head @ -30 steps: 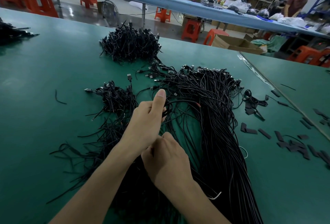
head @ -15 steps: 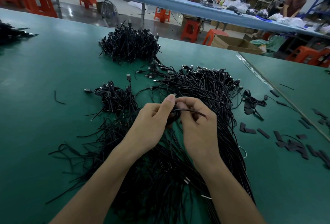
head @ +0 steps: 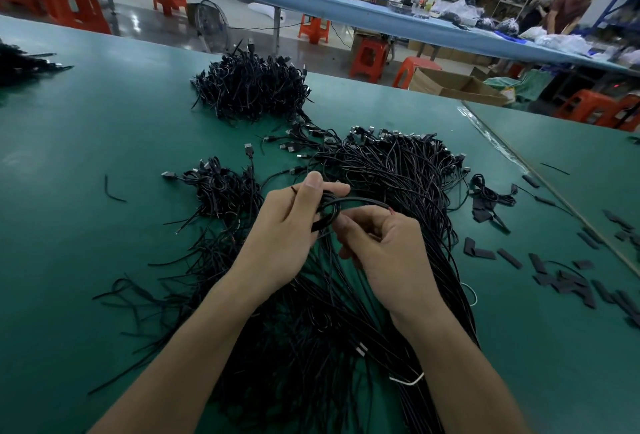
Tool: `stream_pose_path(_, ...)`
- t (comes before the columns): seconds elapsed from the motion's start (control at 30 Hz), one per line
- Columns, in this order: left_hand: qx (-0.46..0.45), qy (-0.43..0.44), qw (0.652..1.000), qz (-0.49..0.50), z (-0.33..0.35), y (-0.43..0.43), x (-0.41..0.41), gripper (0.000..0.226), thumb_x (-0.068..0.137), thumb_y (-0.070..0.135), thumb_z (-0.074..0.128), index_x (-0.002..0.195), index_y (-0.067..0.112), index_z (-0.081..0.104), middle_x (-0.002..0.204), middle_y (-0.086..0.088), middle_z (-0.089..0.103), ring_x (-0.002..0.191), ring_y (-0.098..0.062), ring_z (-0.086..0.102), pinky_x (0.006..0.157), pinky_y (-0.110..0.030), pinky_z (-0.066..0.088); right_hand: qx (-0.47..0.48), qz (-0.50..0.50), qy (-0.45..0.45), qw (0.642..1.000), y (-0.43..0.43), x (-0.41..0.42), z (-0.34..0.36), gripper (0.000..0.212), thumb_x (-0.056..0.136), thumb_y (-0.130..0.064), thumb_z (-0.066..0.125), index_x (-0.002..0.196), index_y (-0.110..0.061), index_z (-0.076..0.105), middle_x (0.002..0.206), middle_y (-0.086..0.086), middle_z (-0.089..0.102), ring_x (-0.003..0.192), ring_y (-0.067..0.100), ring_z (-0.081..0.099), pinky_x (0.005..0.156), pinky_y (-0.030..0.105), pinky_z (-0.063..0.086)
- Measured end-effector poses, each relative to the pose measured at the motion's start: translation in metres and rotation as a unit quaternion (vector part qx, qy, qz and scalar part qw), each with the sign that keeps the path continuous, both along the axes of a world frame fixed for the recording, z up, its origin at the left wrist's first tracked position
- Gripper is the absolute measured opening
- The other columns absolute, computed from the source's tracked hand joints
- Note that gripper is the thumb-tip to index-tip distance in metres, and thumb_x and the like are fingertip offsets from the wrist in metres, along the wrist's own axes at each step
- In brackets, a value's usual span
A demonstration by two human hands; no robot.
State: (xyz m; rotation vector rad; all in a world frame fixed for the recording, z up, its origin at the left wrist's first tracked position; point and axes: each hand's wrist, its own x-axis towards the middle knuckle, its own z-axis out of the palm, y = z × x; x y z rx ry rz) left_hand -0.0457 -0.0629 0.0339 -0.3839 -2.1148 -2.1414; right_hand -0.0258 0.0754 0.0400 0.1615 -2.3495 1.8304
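Left: bundle pile (head: 221, 187) on table (head: 86, 142). Centre: with left hand (head: 291, 236), thumb and fingers clamped round the loops, holds coiled cable (head: 327, 217) above loose cable heap (head: 398, 174). Pinches its free length with right hand (head: 388, 250), fingers curled together. Right: black strips (head: 571, 281).

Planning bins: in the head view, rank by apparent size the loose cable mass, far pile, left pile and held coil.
Largest first: loose cable mass; far pile, shrunk somewhat by distance; left pile; held coil.

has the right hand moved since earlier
Yes: the right hand moved forward, toward the far cable pile, up to the coiled cable in the left hand.
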Motion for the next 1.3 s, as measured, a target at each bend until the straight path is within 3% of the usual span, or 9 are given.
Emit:
stream_pose_path(0.1,0.016,-0.01,1.0,0.016,0.002,0.001,0.001,0.047,0.105,0.042,0.036,0.105,0.016,0.076,0.044,0.014,0.041,0.035,0.0,0.039,0.041,-0.006,0.031,0.041,-0.02,0.021,0.999,-0.001,0.001,-0.001,0.011,0.09,-0.02,0.072,0.08,-0.023,0.073,0.072,-0.007,0.071,0.065,0.009,0.063,0.064,0.029,0.054)
stream_pose_path(0.23,0.008,-0.024,1.0,0.004,0.001,0.001,-0.001,0.052,0.096,0.053,0.041,0.085,0.016,0.076,0.065,-0.007,0.066,0.054,-0.022,0.058,0.053,-0.033,0.048,0.161,0.017,0.089,0.983,-0.008,0.003,0.005,0.018,0.093,-0.01,0.064,0.102,-0.02,0.077,0.096,-0.01,0.072,0.092,0.007,0.066,0.084,0.026,0.054)
stream_pose_path(0.47,0.031,-0.033,0.997,0.061,0.0,-0.001,-0.001,0.059,0.107,0.044,0.033,0.081,0.017,0.079,0.047,0.005,0.055,0.033,-0.001,0.037,0.037,-0.009,0.029,0.182,-0.023,0.125,0.975,-0.01,0.013,0.008,0.012,0.09,-0.009,0.071,0.088,-0.021,0.073,0.09,-0.018,0.061,0.086,-0.012,0.058,0.073,0.003,0.042)
stream_pose_path(0.6,0.04,-0.056,0.995,0.067,0.001,-0.003,-0.002,0.062,0.106,0.044,0.035,0.076,0.009,0.075,0.046,-0.004,0.046,0.036,-0.01,0.034,0.037,-0.018,0.028,0.303,-0.011,0.237,0.923,-0.018,0.021,0.007,0.005,0.095,-0.012,0.065,0.092,-0.013,0.069,0.093,-0.01,0.054,0.094,0.002,0.056,0.083,0.007,0.042)
stream_pose_path(0.73,0.012,-0.081,0.996,0.038,0.002,-0.008,-0.001,0.065,0.106,0.044,0.036,0.049,0.015,0.049,0.041,0.011,0.039,0.034,-0.007,0.032,0.038,-0.019,0.025,0.439,-0.008,0.343,0.831,-0.021,0.026,0.01,0.004,0.095,-0.011,0.064,0.092,-0.01,0.066,0.092,0.002,0.056,0.085,0.018,0.052,0.073,0.034,0.051)
stream_pose_path(0.87,0.003,-0.129,0.989,-0.075,0.002,-0.014,0.0,0.067,0.104,0.047,0.04,0.069,-0.01,0.042,0.051,-0.006,0.027,0.04,-0.014,0.017,0.043,-0.024,0.015,0.507,0.011,0.34,0.792,-0.016,0.025,0.025,0.011,0.087,-0.01,0.072,0.094,-0.013,0.065,0.109,0.003,0.058,0.099,0.02,0.05,0.082,0.034,0.045)
stream_pose_path(0.97,-0.013,-0.161,0.979,-0.123,0.001,-0.016,0.002,0.062,0.105,0.041,0.04,0.062,-0.003,0.043,0.049,-0.005,0.027,0.037,-0.012,0.018,0.039,-0.017,0.018,0.504,0.056,0.297,0.809,-0.016,0.024,0.038,0.01,0.09,-0.009,0.068,0.096,-0.015,0.063,0.114,-0.001,0.058,0.103,0.016,0.053,0.086,0.032,0.046)
stream_pose_path(1.13,-0.042,-0.194,0.972,-0.124,-0.005,-0.009,0.0,0.063,0.103,0.042,0.034,0.047,0.021,0.052,0.044,0.0,0.033,0.037,-0.014,0.022,0.041,-0.018,0.02,0.368,0.073,0.146,0.915,-0.011,0.017,0.046,0.01,0.095,-0.017,0.063,0.085,-0.016,0.064,0.098,-0.009,0.056,0.09,0.007,0.055,0.08,0.028,0.05)
stream_pose_path(1.3,-0.029,-0.237,0.95,-0.202,-0.007,-0.006,-0.006,0.077,0.071,0.093,0.037,0.052,0.022,0.06,0.05,0.001,0.03,0.043,-0.017,0.02,0.05,-0.033,0.012,0.346,0.056,0.092,0.932,0.0,0.011,0.05,0.008,0.09,-0.021,0.071,0.082,-0.021,0.072,0.093,-0.01,0.06,0.087,0.002,0.057,0.077,0.017,0.046)
